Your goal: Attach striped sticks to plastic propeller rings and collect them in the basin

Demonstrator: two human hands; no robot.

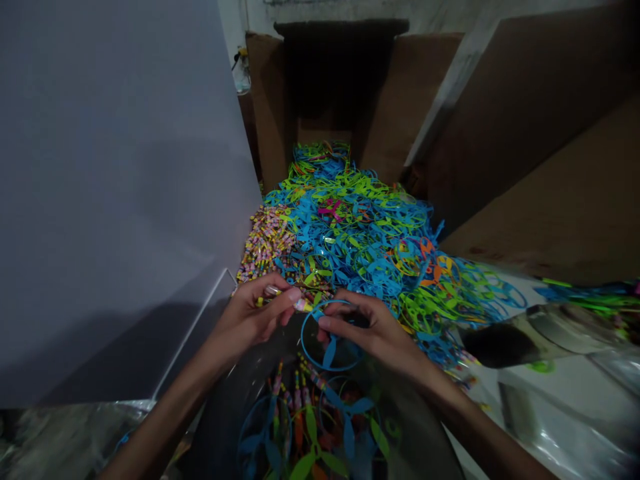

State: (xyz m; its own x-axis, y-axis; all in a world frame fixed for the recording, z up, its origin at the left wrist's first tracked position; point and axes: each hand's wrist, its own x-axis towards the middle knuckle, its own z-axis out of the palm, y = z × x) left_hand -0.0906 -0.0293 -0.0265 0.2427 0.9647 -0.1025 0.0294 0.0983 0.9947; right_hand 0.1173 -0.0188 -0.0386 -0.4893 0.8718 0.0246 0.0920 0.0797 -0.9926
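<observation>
Nearest to us, at the bottom centre of the frame, a dark tub (223, 413) holds a jumble of blades, among them a green propeller (311, 427), with striped handles (299, 395) standing up between them. Just above its opening, our two hands face each other at the centre of the frame, near but apart. Our left hand (260, 312) is clamped on a patterned stick (302, 305), pinched between thumb and fingers, and our right hand (364, 327) pinches a blue ringed propeller (329, 353) close to its middle, thumb laid over the blades. What matters most is how these two pieces lie: the stick's long axis runs left to right, dipping slightly, so its yellow end points at the upper left of the blue ring, while the hub sits a little lower and further right, partly covered by our fingers. That yellow end is just beside the ring's rim; whether they touch, we cannot tell. Our left hand is the nearer to the pink-and-yellow heap of handles (267, 240) left of centre, and beyond both hands the blue-and-green heap of propellers (350, 223) spreads up the middle towards a cardboard box (266, 100).
</observation>
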